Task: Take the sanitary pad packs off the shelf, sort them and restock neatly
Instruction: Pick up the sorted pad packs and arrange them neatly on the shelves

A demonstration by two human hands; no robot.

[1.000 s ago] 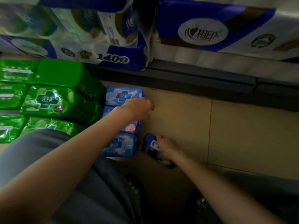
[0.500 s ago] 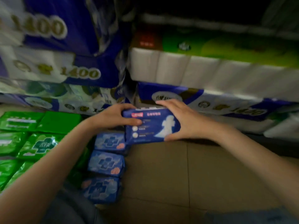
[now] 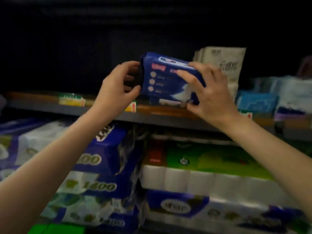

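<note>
Gripping a dark blue pad pack (image 3: 168, 80) between both hands, just above centre of the frame: left hand (image 3: 116, 88) curled round the pack's left end, thumb below and fingers above; right hand (image 3: 209, 92) spread over the right end, fingers (image 3: 185, 76) across the printed front, thumb near the lower edge. Long axis running left to right, tipped slightly down toward the right; printed face turned toward the camera, with a red label near the upper left corner and a white pad picture at lower right. Held just over the front lip of a dark shelf (image 3: 152, 119), whether touching the board cannot be told. Standing right behind, at upper right, a pale grey pack (image 3: 226, 59); farther right, light blue packs (image 3: 256, 102) on the same shelf. Below the shelf, stacked toilet-roll bundles (image 3: 104, 166) in blue and white at lower left, and a green-topped bundle (image 3: 211, 162) at lower right. Blurred throughout.
</note>
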